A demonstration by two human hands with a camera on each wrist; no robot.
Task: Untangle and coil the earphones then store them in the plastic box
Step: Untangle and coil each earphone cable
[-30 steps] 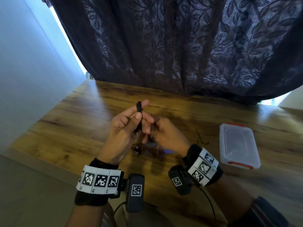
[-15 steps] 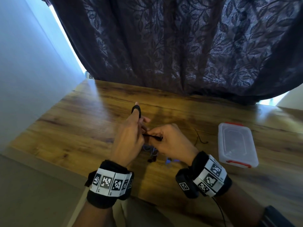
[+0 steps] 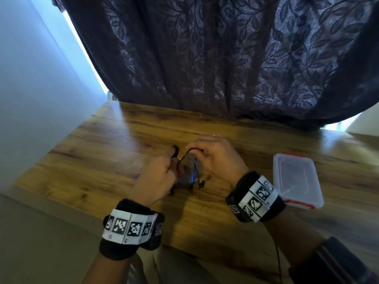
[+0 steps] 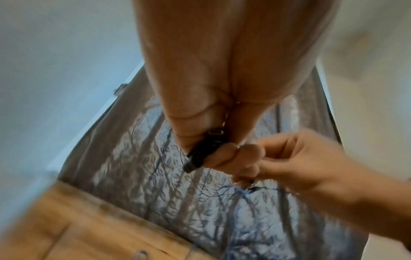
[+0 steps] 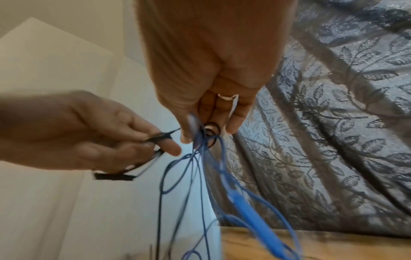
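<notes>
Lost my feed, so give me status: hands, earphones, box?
Left hand pinches the black plug end; right hand holds bunched cord. Thin dark tangled earphones dangle above the wooden table. Clear plastic box lidded, nothing blocking.

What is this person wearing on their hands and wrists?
Each wrist carries a black band wrapped in white panels printed with black square codes, with a small black camera box beside it. A thin black cable trails from the right band. The right hand wears a ring.
</notes>
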